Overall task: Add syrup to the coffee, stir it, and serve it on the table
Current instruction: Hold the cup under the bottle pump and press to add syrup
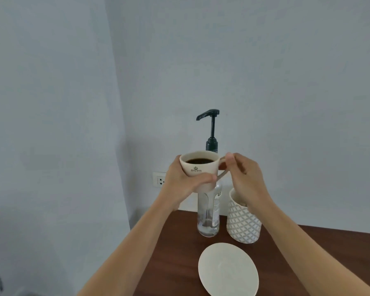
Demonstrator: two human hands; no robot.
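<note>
Backdrop: pale wall (265, 71) is rising behind dark wooden table (308, 263).
Cup (199, 167): hanging in the air before syrup bottle (208, 212), above saucer (228, 269).
Left hand (183, 182): fingers are wrapping the cup's body.
Right hand (244, 178): fingers are pinching its handle.

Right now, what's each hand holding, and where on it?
Left hand wraps the body of the coffee cup, lifted off the table. Right hand pinches the cup's handle.

One coffee cup (199, 167), one syrup pump bottle (208, 210), one patterned holder (242, 223), one saucer (228, 272), one wall socket (159, 178), one table (179, 253). Two hands: left (183, 184), right (244, 178).
</note>
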